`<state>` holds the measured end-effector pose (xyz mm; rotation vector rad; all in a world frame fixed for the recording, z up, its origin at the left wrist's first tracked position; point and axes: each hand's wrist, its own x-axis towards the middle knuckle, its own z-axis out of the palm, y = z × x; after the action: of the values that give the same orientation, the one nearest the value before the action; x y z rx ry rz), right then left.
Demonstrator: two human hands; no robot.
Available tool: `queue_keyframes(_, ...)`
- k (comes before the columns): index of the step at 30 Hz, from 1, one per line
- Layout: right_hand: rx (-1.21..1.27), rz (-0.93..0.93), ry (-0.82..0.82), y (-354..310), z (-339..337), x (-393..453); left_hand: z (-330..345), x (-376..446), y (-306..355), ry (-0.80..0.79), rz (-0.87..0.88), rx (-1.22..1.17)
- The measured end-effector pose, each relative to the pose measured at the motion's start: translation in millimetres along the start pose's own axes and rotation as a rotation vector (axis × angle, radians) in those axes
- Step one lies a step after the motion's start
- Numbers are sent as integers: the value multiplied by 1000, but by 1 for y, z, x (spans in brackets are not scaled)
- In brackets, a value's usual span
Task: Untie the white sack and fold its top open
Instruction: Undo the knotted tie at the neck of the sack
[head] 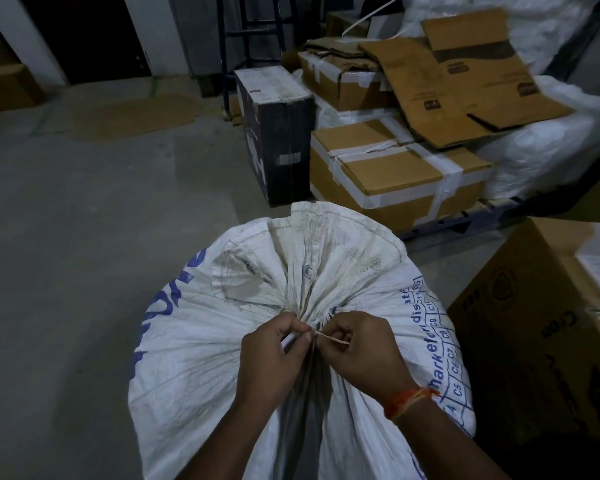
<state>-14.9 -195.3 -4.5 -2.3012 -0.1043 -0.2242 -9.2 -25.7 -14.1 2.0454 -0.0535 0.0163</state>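
Two hands at knot | left hand point(269, 351) and right hand point(364, 348) each pinch string point(329, 337) at gathered neck; sack point(194, 341) upright on floor point(66, 237) | still tied; untying, folding top remain

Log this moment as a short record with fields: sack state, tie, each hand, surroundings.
sack: white sack with blue print, neck gathered, top not yet folded open
tie: thin string at the gathered neck, not yet off
left hand: left hand pinches at the knot
right hand: right hand pinches the string end, orange thread band on the wrist
surroundings: taped cardboard boxes beyond the sack, dark box beside them, concrete floor
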Motion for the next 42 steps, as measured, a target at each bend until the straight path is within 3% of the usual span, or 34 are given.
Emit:
queue_keyframes(8, -48, -51, 20, 5, -4, -3, -3, -4, 3, -32, -20, -74)
queue_keyframes(11, -11, -31, 16, 4, 1, -1, -9, 1, -1, 9, -111, -193)
queue_keyframes(16, 236, 79, -22, 3, 5, -4, -11, 10, -13, -98, -162, -132)
queue_keyframes(25, 487, 279, -138, 7, 15, -4, -7, 11, -21, -138, -34, 59)
queue_keyframes(35, 341, 401, 131, 4, 1, -38, -20, -28, -9, -12, 88, 326)
queue_keyframes(38, 256, 419, 171, 3, -19, -52, -24, -44, 4, 132, 241, 469)
queue_keyframes(42, 262, 447, 138, 8, -42, -70, -8, -58, 33, 48, 467, 444)
